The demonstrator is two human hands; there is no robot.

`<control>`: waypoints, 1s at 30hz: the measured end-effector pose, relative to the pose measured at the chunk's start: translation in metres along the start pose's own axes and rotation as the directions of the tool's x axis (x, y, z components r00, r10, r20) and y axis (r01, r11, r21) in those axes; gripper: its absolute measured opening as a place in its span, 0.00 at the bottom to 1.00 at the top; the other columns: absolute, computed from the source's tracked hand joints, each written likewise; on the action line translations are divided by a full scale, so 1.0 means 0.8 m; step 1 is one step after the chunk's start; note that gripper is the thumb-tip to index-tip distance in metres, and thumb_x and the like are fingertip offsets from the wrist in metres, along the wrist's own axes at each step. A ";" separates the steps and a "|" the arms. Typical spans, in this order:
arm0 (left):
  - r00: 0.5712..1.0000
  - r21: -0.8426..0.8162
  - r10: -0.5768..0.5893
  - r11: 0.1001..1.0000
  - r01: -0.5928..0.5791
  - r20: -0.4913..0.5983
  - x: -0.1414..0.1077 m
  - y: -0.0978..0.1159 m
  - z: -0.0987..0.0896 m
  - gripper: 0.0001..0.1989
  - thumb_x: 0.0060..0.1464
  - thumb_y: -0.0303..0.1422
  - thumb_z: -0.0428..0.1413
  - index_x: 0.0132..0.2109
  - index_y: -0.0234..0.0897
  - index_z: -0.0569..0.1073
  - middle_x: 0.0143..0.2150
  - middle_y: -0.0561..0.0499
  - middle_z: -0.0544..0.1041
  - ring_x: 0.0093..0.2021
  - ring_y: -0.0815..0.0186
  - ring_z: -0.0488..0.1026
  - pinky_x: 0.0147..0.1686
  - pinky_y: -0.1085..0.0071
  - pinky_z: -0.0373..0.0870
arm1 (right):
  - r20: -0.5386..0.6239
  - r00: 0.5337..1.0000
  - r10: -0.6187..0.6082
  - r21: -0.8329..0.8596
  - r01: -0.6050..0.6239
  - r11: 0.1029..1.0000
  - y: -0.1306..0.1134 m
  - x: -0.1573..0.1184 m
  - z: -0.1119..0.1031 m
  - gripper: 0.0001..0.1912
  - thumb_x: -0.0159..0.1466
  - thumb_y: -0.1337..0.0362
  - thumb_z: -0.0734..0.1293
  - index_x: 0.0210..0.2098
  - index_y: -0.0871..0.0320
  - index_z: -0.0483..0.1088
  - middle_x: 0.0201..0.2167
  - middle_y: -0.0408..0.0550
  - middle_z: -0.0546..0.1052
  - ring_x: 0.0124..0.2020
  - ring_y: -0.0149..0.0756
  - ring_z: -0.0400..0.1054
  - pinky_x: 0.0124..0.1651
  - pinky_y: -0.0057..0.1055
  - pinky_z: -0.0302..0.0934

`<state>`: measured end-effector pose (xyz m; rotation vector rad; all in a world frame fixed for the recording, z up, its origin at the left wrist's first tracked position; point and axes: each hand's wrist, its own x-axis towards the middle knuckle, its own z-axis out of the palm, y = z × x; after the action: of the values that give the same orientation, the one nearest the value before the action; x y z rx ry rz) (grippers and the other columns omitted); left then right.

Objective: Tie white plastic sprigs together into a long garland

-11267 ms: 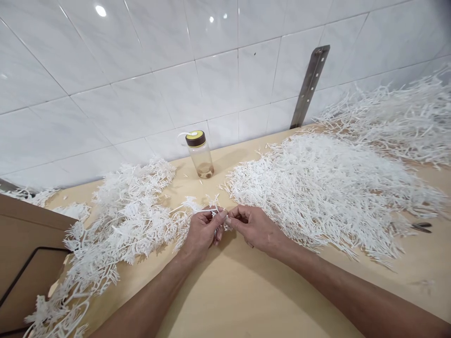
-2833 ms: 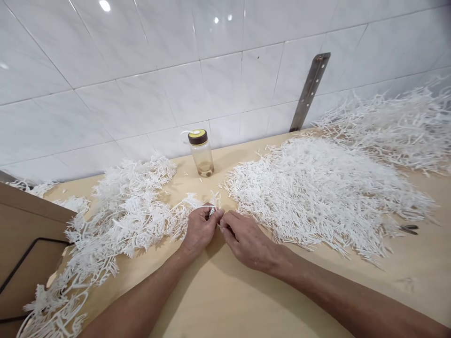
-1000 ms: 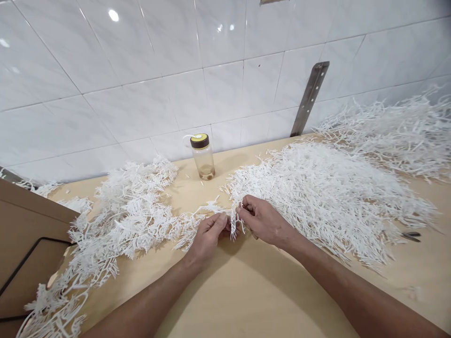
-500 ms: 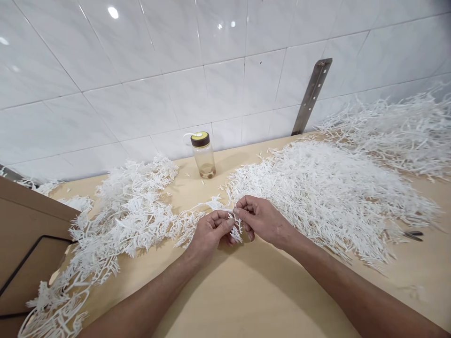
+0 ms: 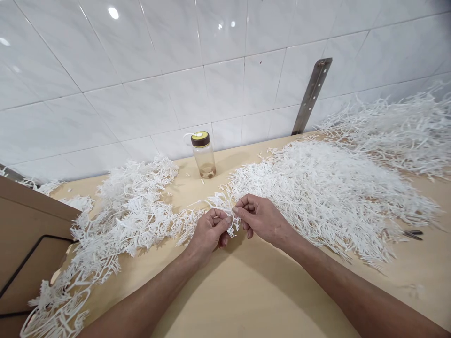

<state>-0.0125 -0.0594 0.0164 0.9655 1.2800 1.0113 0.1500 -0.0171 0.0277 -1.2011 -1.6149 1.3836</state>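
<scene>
The left hand pinches a small white plastic branch between the thumb and the fingers. The right hand has its grip pressed together on an upper tip of the same branch. This branch is above the table, between the left heap of white branches and the right heap of thin white pieces. Behind stands a bottle, upright.
</scene>
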 end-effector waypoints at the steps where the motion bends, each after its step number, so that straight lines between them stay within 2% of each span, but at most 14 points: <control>1: 1.000 0.020 0.012 1.000 -0.012 -0.007 0.000 0.000 0.000 0.21 0.47 0.48 0.65 0.35 0.38 0.67 0.16 0.60 0.67 0.14 0.74 0.60 0.15 0.79 0.49 | -0.010 1.000 0.002 -0.003 -0.002 1.000 -0.001 0.000 0.001 0.05 0.62 0.62 0.66 0.32 0.57 0.68 0.16 0.36 0.71 0.14 0.28 0.65 0.20 0.25 0.63; 7: 0.996 0.133 0.082 0.988 -0.078 -0.021 0.001 -0.005 -0.002 0.18 0.51 0.47 0.62 0.35 0.38 0.68 0.14 0.59 0.67 0.13 0.73 0.60 0.14 0.79 0.53 | -0.031 0.999 0.035 -0.033 -0.036 0.999 -0.005 -0.001 0.001 0.05 0.61 0.62 0.67 0.31 0.57 0.68 0.16 0.37 0.72 0.14 0.29 0.66 0.20 0.25 0.63; 12: 0.993 0.162 0.096 0.981 -0.105 0.063 -0.001 0.001 -0.002 0.17 0.52 0.45 0.61 0.32 0.34 0.74 0.18 0.51 0.72 0.17 0.70 0.67 0.17 0.76 0.61 | -0.055 0.998 0.043 -0.056 -0.046 0.997 -0.001 0.000 0.001 0.05 0.61 0.62 0.67 0.30 0.56 0.69 0.17 0.39 0.74 0.15 0.31 0.68 0.20 0.27 0.65; 16: 0.985 0.164 0.118 0.977 -0.138 0.125 -0.002 0.001 -0.001 0.13 0.52 0.41 0.60 0.35 0.33 0.75 0.22 0.50 0.75 0.22 0.67 0.72 0.23 0.73 0.68 | -0.078 0.996 0.040 -0.043 -0.043 0.998 0.001 0.000 0.003 0.05 0.59 0.62 0.68 0.30 0.56 0.70 0.17 0.39 0.74 0.18 0.32 0.70 0.22 0.28 0.68; 19: 0.981 0.272 0.167 0.944 -0.187 0.093 -0.001 -0.008 -0.001 0.09 0.50 0.36 0.61 0.37 0.35 0.75 0.23 0.52 0.74 0.21 0.68 0.70 0.22 0.74 0.65 | -0.051 0.998 0.032 -0.083 -0.036 0.996 0.000 -0.001 0.004 0.05 0.60 0.62 0.67 0.30 0.55 0.71 0.16 0.39 0.74 0.17 0.31 0.68 0.21 0.26 0.65; 22: 0.973 0.366 0.227 0.902 -0.229 0.049 0.001 -0.016 -0.003 0.06 0.50 0.34 0.61 0.35 0.35 0.75 0.22 0.53 0.73 0.22 0.70 0.68 0.21 0.76 0.60 | -0.003 1.000 -0.012 -0.126 0.012 0.992 0.002 -0.003 0.003 0.07 0.62 0.62 0.64 0.31 0.56 0.72 0.23 0.42 0.78 0.17 0.28 0.67 0.18 0.25 0.61; 25: 0.980 0.355 0.194 0.914 -0.196 0.041 0.001 -0.014 -0.003 0.07 0.52 0.36 0.59 0.32 0.35 0.76 0.21 0.54 0.72 0.20 0.71 0.66 0.21 0.76 0.60 | 0.038 0.999 -0.026 -0.135 0.031 0.990 0.005 -0.003 0.001 0.07 0.63 0.64 0.62 0.36 0.55 0.72 0.33 0.44 0.81 0.18 0.27 0.67 0.17 0.25 0.60; 28: 0.991 0.310 0.113 0.942 -0.128 0.065 0.000 -0.003 -0.004 0.11 0.53 0.39 0.58 0.32 0.35 0.76 0.19 0.54 0.69 0.16 0.72 0.62 0.17 0.76 0.58 | 0.038 0.998 -0.045 -0.172 0.051 0.984 0.007 -0.003 -0.001 0.09 0.62 0.65 0.63 0.41 0.56 0.72 0.32 0.45 0.80 0.23 0.31 0.71 0.22 0.26 0.64; 30: 0.992 0.272 0.072 0.957 -0.099 0.107 0.000 0.004 -0.005 0.12 0.53 0.40 0.57 0.33 0.35 0.76 0.21 0.53 0.71 0.17 0.71 0.64 0.17 0.75 0.59 | 0.025 0.997 -0.075 -0.203 0.079 0.976 0.008 -0.002 -0.001 0.10 0.62 0.64 0.65 0.42 0.56 0.73 0.33 0.47 0.80 0.28 0.34 0.73 0.28 0.29 0.67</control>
<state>-0.0166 -0.0587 0.0191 1.2789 1.3304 0.8528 0.1527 -0.0185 0.0216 -1.2312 -1.8316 1.2054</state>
